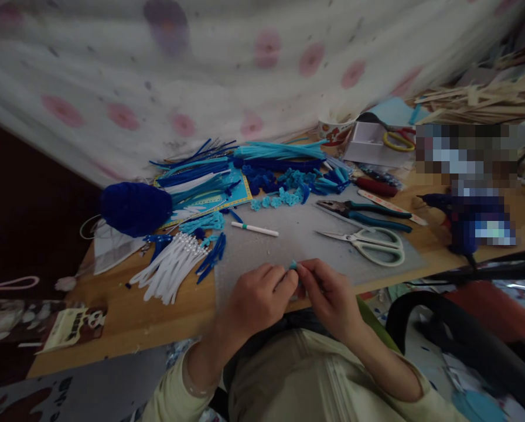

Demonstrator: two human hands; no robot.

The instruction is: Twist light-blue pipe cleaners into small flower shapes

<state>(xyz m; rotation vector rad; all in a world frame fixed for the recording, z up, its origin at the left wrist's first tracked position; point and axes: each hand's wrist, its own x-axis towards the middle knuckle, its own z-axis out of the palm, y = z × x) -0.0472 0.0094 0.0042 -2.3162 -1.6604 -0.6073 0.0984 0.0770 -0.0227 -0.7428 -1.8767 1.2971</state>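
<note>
mat (pixel 245 258): 1 | on mat: pliers (pixel 362 212) 1, pale-handled scissors (pixel 362 237) 1, pen (pixel 255 229) 1 | behind mat: paper cup (pixel 333 132) 1, yellow-handled scissors (pixel 401 149) 1 | left of mat: blue fuzzy oval (pixel 135 208) 1

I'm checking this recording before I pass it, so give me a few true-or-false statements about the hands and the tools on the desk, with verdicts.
1. The left hand and right hand come together at a small light blue piece. True.
2. The pliers lie nearer the person than the scissors. False: the pliers lie beyond the scissors.
3. The scissors rest on the gray mat. True.
4. The white pen-like stick lies to the right of the scissors. False: the white pen-like stick is to their left.
5. The white stems are fanned out to the left of the mat. True.
</note>
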